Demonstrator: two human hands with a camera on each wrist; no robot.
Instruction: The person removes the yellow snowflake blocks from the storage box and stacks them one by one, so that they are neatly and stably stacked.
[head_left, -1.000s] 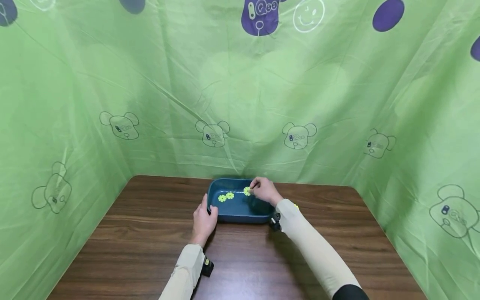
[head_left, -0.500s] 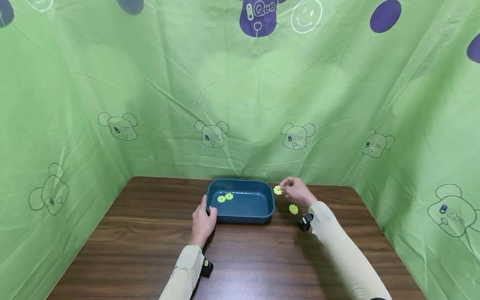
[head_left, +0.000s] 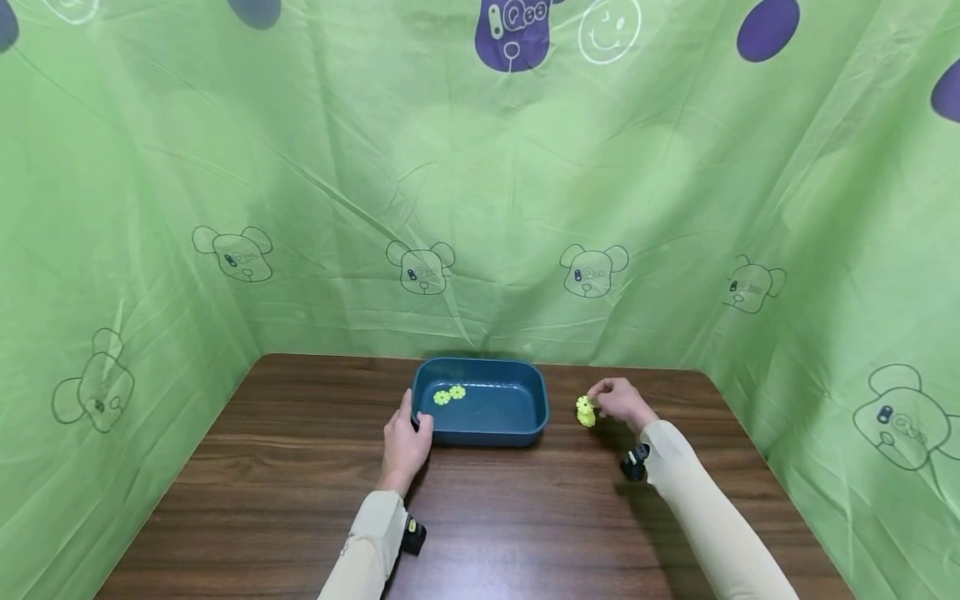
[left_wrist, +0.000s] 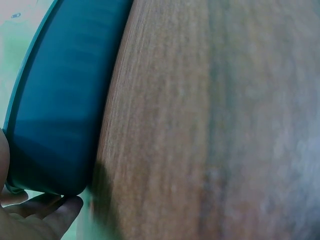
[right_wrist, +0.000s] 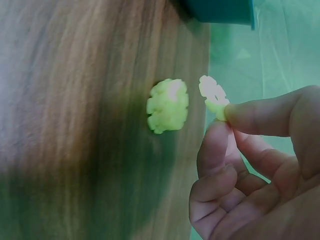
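A dark blue rectangular bin (head_left: 525, 433) stands near the table's back edge. My left hand (head_left: 406, 442) holds its front left corner; in the left wrist view, fingers (left_wrist: 65, 212) lie against the bin's end wall. Two yellow-green flower-shaped pieces (head_left: 449, 395) lie inside, toward the left. To the right of the bin, my right hand (head_left: 622, 400) pinches another thin flower-shaped piece (right_wrist: 212, 95) between thumb and forefinger. Just below that one, a yellow-green scalloped piece (right_wrist: 169, 106) rests on the table, and the two overlap in the head view.
The brown wood-grain table (head_left: 495, 517) runs forward under both arms. Green printed cloth (head_left: 510, 208) hangs close behind its back edge and along both sides. Black wrist cameras (head_left: 634, 462) are strapped to the sleeves.
My right hand has moved from over the bin out to its right, carrying the flower-shaped piece, then down toward the one on the table. My left hand has stayed at the bin.
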